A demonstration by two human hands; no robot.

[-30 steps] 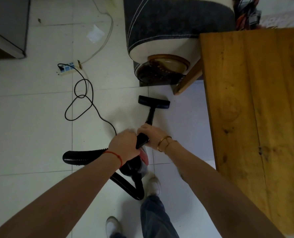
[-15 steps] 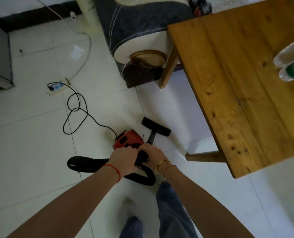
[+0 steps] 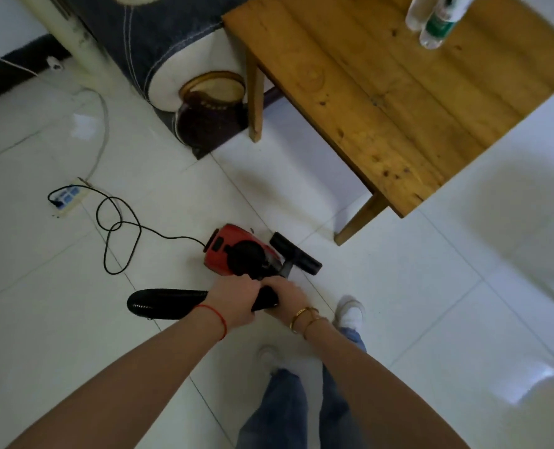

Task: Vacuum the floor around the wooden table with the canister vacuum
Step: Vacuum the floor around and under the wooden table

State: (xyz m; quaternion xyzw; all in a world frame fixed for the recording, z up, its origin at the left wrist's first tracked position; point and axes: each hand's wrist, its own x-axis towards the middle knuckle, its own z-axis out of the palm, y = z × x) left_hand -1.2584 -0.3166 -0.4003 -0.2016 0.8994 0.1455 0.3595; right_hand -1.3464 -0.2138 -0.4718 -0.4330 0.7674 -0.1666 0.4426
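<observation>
With both our left hand (image 3: 236, 298) and right hand (image 3: 285, 294) clamped on the hose (image 3: 168, 303), vacuum (image 3: 233, 254) and nozzle (image 3: 296, 252) sit at 7 o'clock from the table (image 3: 382, 92), where the cord (image 3: 120, 228) at 9 o'clock could snag and yank the plug.

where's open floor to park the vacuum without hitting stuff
Bare tile lies right of the wooden table, past its near leg, and at lower left beyond the black hose. It is crowded around the power cord and power strip, and between the red canister, the floor nozzle and the dark jar.
</observation>
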